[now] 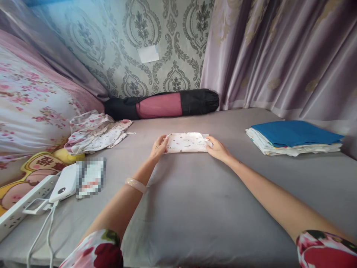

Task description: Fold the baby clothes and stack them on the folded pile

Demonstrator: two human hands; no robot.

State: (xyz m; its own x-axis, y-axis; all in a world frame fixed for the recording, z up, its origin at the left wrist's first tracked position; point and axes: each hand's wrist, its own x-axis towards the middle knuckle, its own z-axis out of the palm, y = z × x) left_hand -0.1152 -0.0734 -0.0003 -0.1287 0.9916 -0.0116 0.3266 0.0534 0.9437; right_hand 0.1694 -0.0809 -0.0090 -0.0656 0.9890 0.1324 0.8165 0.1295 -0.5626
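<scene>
A folded white cloth (pixel 186 143) with a small scattered print lies on the grey sheet in front of me, shaped into a neat rectangle. At its left end, my left hand (pixel 158 149) pinches the edge between thumb and fingers. My right hand (pixel 217 147) grips the opposite end, where a corner of fabric is bunched at the fingertips. Beyond the left hand, a loose heap of similar printed cloths (pixel 97 132) rests against the pillow. Over to the right is a stack of folded white cloths (pixel 279 149) topped by a blue folded cloth (pixel 297 133).
A black and pink rolled bundle (pixel 158 104) lies along the patterned wall. At the left are a floral pillow (pixel 30 93), a yellow cartoon cushion (pixel 36 167), a white power bank (pixel 65 184), a power strip (pixel 28 203) and cables. Curtains (pixel 279 56) hang at the right.
</scene>
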